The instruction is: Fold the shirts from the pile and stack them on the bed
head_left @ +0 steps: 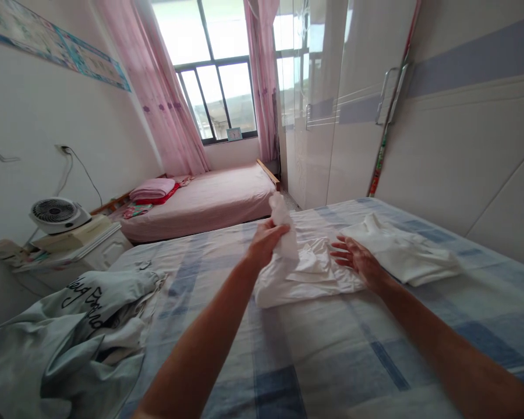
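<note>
A white garment (pixel 305 273) lies partly folded on the blue checked bed sheet (pixel 332 361). My left hand (pixel 266 241) is closed on one end of it and holds that end lifted above the bed. My right hand (pixel 358 259) rests flat with fingers spread on the garment's right part, pressing it down. Just right of my right hand a second white garment (pixel 402 250) lies folded on the sheet.
A pale grey-green garment with black lettering (pixel 82 326) is heaped at the bed's left edge. A small fan (pixel 56 214) stands on a bedside cabinet at left. Beyond is a pink bed (pixel 209 201) under a window. A glossy wardrobe (pixel 344 99) lines the right wall.
</note>
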{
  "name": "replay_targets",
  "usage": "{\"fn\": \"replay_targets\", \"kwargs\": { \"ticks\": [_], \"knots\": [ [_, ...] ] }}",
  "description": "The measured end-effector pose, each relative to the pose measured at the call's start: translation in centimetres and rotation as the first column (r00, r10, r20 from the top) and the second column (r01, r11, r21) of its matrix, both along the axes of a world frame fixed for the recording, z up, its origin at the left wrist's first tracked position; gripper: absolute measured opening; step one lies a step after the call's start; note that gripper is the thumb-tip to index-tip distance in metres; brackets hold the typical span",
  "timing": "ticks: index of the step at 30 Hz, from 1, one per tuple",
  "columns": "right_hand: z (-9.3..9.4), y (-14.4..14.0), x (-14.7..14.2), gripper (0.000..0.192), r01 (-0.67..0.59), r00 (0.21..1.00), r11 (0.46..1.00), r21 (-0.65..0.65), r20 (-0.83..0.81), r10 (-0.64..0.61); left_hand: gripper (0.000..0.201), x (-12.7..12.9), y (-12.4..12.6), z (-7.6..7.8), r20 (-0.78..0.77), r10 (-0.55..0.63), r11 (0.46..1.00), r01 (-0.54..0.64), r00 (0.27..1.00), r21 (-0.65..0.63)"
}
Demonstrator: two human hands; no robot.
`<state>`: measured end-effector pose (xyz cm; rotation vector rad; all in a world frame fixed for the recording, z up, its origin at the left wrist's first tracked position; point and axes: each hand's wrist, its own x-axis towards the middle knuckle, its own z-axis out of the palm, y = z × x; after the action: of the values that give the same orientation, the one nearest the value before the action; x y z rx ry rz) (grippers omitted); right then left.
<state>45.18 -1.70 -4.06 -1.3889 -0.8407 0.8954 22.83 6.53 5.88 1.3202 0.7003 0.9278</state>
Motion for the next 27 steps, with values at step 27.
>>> {"fn": "replay_targets", "kwargs": {
  "ticks": [27],
  "knots": [
    [1.1, 2.5, -0.1, 0.031, 0.217, 0.437, 0.957, -0.190, 0.896, 0.079, 0.035, -5.8, -0.9, -9.2, -0.531, 0.541, 0.651, 0.075, 0.652, 0.756]
  ]
}}
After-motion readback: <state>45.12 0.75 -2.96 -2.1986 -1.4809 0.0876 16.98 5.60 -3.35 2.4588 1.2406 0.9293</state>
